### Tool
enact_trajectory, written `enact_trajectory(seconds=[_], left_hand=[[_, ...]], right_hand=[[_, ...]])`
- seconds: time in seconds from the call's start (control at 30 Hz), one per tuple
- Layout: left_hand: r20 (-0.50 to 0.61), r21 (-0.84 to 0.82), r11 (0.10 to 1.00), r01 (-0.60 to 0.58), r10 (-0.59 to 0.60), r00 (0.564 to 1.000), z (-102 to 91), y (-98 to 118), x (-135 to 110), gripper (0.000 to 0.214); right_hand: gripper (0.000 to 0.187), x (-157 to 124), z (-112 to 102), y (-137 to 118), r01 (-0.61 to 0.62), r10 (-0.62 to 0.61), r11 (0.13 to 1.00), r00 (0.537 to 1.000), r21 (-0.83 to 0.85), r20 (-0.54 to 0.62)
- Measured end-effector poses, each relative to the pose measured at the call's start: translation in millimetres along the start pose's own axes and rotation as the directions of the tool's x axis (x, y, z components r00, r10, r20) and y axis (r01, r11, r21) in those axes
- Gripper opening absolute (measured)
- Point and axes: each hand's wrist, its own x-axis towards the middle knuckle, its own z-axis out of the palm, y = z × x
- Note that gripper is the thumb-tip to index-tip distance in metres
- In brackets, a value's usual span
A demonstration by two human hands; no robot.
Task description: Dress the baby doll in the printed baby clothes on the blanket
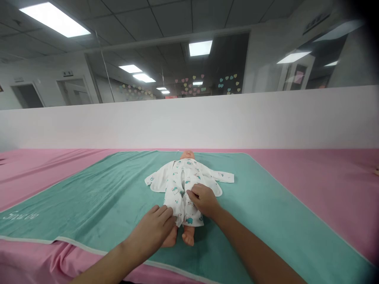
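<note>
pink desk point(325, 185) under a teal mat point(103, 197); doll point(185, 185) lies lengthwise away from both hands, feet nearest. left hand point(156, 228) pinches the romper point(177, 193) hem beside 1 leg; right hand point(204, 201) presses curled onto its front.

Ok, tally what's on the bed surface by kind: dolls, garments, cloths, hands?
Baby doll: 1
Printed white romper: 1
Cloths: 2, the green towel and the pink sheet
Hands: 2, the left hand and the right hand, both on the romper
Total: 6
</note>
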Motion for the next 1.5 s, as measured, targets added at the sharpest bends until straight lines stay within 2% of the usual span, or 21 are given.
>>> enact_trajectory(seconds=[0.1, 0.27, 0.37, 0.43, 0.63, 0.73, 0.83, 0.93, 0.97, 1.03, 1.13, 1.2, 1.23, 1.3, 1.37, 1.43, 1.5], left_hand=[[0.008, -0.007, 0.998, 0.064, -0.064, 0.998, 0.2, 5.2, 4.5, 0.010], [0.131, -0.109, 0.978, 0.175, -0.161, 0.978, -10.6, 3.7, -2.4, 0.011], [0.159, -0.200, 0.952, 0.232, -0.202, 0.966, -14.7, 0.3, -7.6, 0.017], [0.172, -0.200, 0.952, 0.230, -0.197, 0.965, -14.1, -0.9, -8.9, 0.018], [0.172, -0.024, 0.990, 0.140, -0.134, 0.976, -7.6, -3.3, -2.3, 0.015], [0.137, -0.131, 0.969, 0.210, -0.192, 0.972, -13.3, -4.3, 1.2, 0.011], [0.164, -0.382, 0.843, 0.378, -0.341, 0.926, -29.2, -3.0, -0.9, 0.005], [0.269, -0.546, 0.630, 0.553, -0.493, 0.827, -48.1, -0.3, -7.4, 0.008], [0.288, -0.585, 0.568, 0.579, -0.522, 0.803, -53.0, 0.6, -9.7, 0.011], [0.285, -0.660, 0.477, 0.581, -0.557, 0.780, -59.1, 2.3, -13.9, 0.014], [0.272, -0.710, 0.428, 0.559, -0.566, 0.778, -59.0, 4.7, -19.1, 0.016], [0.294, -0.677, 0.462, 0.573, -0.544, 0.786, -54.9, 5.2, -23.5, 0.014], [0.288, -0.640, 0.514, 0.570, -0.528, 0.799, -52.1, 4.7, -26.2, 0.012], [0.185, -0.531, 0.692, 0.488, -0.468, 0.864, -46.1, 2.2, -32.5, 0.010], [0.004, -0.359, 0.875, 0.326, -0.347, 0.938, -40.7, -1.1, -37.9, 0.014], [-0.118, -0.184, 0.964, 0.190, -0.214, 0.970, -37.1, -2.6, -40.1, 0.016], [-0.141, -0.084, 0.987, 0.139, -0.150, 0.979, -35.4, -0.6, -37.6, 0.014]], right_hand=[[0.037, -0.9, -0.1, 1.0, -0.003, 0.003, 1.000, 1.000, -0.001, 0.003], [0.037, -1.7, -0.8, 2.3, 0.000, 0.000, 1.000, 1.000, 0.000, 0.017], [0.037, -1.6, -1.1, 2.5, 0.003, -0.003, 1.000, 1.000, 0.005, 0.020], [0.037, -1.5, -1.0, 2.3, -0.002, 0.002, 1.000, 1.000, 0.011, 0.024], [0.038, -1.9, -0.8, 0.8, -0.025, 0.024, 1.000, 0.999, 0.017, 0.030], [0.038, -1.8, -0.7, 0.6, -0.024, 0.024, 1.000, 0.999, 0.017, 0.032], [0.038, -1.4, -0.3, 1.2, -0.028, 0.027, 0.999, 0.999, 0.019, 0.032], [0.038, -1.3, -0.4, 1.8, -0.029, 0.028, 0.999, 0.999, 0.027, 0.036], [0.038, -1.3, -0.5, 1.9, -0.029, 0.028, 0.999, 0.999, 0.031, 0.039], [0.038, -1.4, -1.1, 1.9, -0.034, 0.032, 0.999, 0.998, 0.039, 0.045], [0.038, -1.6, -1.8, 1.7, -0.035, 0.032, 0.998, 0.998, 0.047, 0.051], [0.039, -1.3, -1.8, 1.6, -0.034, 0.031, 0.998, 0.998, 0.050, 0.053], [0.039, -1.2, -1.6, 1.6, -0.033, 0.031, 0.998, 0.998, 0.050, 0.052], [0.039, -0.7, -1.0, 1.6, -0.033, 0.030, 0.998, 0.998, 0.050, 0.052], [0.039, -0.6, -0.6, 1.8, -0.033, 0.030, 0.998, 0.998, 0.054, 0.053], [0.040, -0.9, -0.6, 1.9, -0.037, 0.033, 0.997, 0.998, 0.065, 0.059], [0.040, -1.4, -1.0, 1.8, -0.043, 0.039, 0.996, 0.997, 0.074, 0.063]])
